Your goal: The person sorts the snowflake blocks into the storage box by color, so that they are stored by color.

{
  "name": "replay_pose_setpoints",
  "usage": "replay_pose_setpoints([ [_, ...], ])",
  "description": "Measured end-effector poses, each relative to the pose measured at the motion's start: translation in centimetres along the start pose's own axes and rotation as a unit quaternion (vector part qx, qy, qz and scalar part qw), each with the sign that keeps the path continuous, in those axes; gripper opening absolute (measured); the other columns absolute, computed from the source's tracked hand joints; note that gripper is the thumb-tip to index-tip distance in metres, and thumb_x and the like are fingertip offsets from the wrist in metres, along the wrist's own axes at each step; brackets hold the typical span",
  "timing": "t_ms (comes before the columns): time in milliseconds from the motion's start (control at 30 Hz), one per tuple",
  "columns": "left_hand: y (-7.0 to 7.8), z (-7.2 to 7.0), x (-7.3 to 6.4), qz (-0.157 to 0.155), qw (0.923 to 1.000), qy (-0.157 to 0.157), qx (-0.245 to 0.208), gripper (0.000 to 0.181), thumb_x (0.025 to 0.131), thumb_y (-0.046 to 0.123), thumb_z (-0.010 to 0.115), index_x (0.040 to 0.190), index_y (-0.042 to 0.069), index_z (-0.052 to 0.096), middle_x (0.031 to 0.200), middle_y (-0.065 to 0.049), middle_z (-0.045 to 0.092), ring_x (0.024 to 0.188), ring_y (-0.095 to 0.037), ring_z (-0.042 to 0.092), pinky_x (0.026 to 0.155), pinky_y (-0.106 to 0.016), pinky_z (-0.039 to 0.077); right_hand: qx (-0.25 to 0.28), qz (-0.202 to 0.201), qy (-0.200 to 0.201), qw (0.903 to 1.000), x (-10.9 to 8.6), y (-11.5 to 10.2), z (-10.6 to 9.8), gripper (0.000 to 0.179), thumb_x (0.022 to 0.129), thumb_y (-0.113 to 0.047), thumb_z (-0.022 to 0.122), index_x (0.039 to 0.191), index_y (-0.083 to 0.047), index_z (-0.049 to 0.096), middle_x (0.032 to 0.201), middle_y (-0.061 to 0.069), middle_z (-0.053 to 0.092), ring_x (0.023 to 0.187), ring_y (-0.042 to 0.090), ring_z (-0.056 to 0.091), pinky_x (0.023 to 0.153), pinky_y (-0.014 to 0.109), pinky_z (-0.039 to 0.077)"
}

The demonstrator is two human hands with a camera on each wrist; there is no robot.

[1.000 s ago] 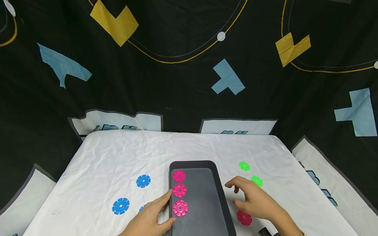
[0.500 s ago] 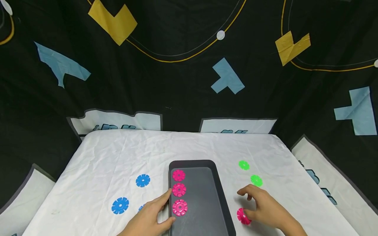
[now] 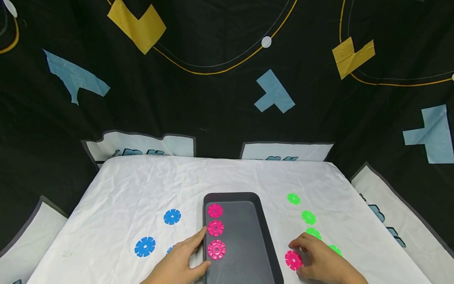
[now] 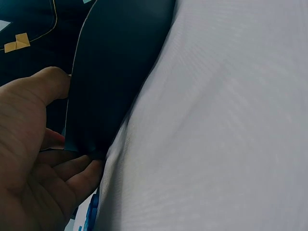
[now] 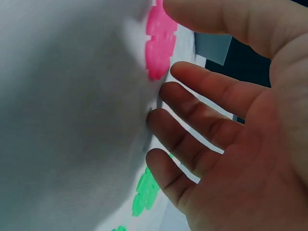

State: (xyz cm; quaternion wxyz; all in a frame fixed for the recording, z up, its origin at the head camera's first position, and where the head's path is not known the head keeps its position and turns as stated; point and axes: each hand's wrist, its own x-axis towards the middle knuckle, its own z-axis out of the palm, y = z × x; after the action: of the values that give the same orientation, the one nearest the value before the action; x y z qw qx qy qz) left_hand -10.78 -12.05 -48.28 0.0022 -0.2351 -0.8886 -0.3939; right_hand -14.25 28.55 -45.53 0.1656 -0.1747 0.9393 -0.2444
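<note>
At lower right, an unclosed right hand (image 3: 323, 261) brackets a pink disc (image 3: 293, 260), seemingly needing a pinch; a relaxed left hand (image 3: 180, 261) touches the tray (image 3: 244, 240).

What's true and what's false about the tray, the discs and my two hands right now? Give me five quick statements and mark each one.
1. Three pink discs line the left side of the dark tray. True.
2. The left hand touches the dark tray. True.
3. Both hands touch the dark tray. False: the right hand is at a fourth pink disc, outside it.
4. Four green discs show right of the dark tray. True.
5. Every disc lies in the dark tray. False: blue discs, for instance, lie on the white cloth.
</note>
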Motion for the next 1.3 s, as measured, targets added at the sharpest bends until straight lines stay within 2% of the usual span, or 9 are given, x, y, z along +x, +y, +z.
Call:
replay_pose_setpoints([
  [200, 0.0, 0.0, 0.0, -0.008, 1.0, 0.0, 0.002, 0.079, 0.088, 0.036, 0.071, 0.15, 0.002, 0.036, 0.147, -0.009, 0.046, 0.129, -0.022, 0.049, 0.101, -0.041, 0.044, 0.003, -0.002, 0.003, 1.0, 0.1, 0.1, 0.5, 0.046, 0.068, -0.029, 0.087, 0.107, -0.027, 0.063, 0.099, -0.011, 0.051, 0.094, 0.015, 0.05, 0.074, 0.023, 0.052],
  [433, 0.0, -0.1, 0.0, -0.014, 0.9999, -0.01, -0.003, 0.08, 0.088, 0.037, 0.071, 0.15, 0.001, 0.035, 0.148, -0.009, 0.045, 0.129, -0.023, 0.049, 0.101, -0.041, 0.044, 0.028, 0.001, -0.002, 0.9996, 0.1, -0.1, 0.7, 0.043, 0.065, -0.021, 0.087, 0.099, -0.024, 0.06, 0.094, -0.006, 0.05, 0.085, 0.014, 0.05, 0.064, 0.023, 0.051],
  [667, -0.2, 0.1, 0.0, -0.01, 0.9999, -0.009, -0.004, 0.08, 0.088, 0.037, 0.071, 0.15, 0.0, 0.035, 0.148, -0.01, 0.045, 0.128, -0.022, 0.049, 0.101, -0.04, 0.044, -0.009, -0.016, 0.021, 0.9996, 0.1, -0.4, 1.3, 0.046, 0.061, -0.016, 0.085, 0.096, -0.027, 0.057, 0.086, -0.011, 0.051, 0.076, 0.009, 0.052, 0.058, 0.022, 0.05],
  [1033, 0.0, -0.2, 0.0, -0.024, 0.9996, -0.009, -0.006, 0.081, 0.088, 0.04, 0.07, 0.151, 0.002, 0.034, 0.148, -0.009, 0.045, 0.127, -0.021, 0.05, 0.101, -0.041, 0.044, -0.03, 0.04, 0.013, 0.9987, 0.5, -1.2, 1.6, 0.049, 0.061, -0.028, 0.089, 0.1, -0.035, 0.06, 0.086, -0.013, 0.052, 0.078, 0.011, 0.051, 0.058, 0.024, 0.049],
  [1167, 0.0, -0.1, -0.1, -0.014, 0.9999, -0.003, -0.007, 0.08, 0.088, 0.037, 0.071, 0.15, 0.002, 0.034, 0.147, -0.009, 0.045, 0.128, -0.021, 0.05, 0.101, -0.04, 0.044, -0.054, 0.033, 0.024, 0.9977, 0.5, -1.5, 1.8, 0.046, 0.064, -0.03, 0.087, 0.102, -0.037, 0.062, 0.089, -0.017, 0.052, 0.08, 0.007, 0.051, 0.06, 0.022, 0.049],
  [1300, 0.0, -0.1, -0.1, -0.016, 0.9998, -0.006, -0.013, 0.081, 0.089, 0.038, 0.07, 0.15, 0.001, 0.034, 0.148, -0.009, 0.045, 0.127, -0.021, 0.051, 0.101, -0.04, 0.044, -0.081, -0.016, 0.05, 0.9953, 0.4, -1.4, 2.0, 0.042, 0.068, -0.027, 0.083, 0.104, -0.035, 0.062, 0.091, -0.02, 0.05, 0.081, 0.002, 0.05, 0.062, 0.02, 0.049],
])
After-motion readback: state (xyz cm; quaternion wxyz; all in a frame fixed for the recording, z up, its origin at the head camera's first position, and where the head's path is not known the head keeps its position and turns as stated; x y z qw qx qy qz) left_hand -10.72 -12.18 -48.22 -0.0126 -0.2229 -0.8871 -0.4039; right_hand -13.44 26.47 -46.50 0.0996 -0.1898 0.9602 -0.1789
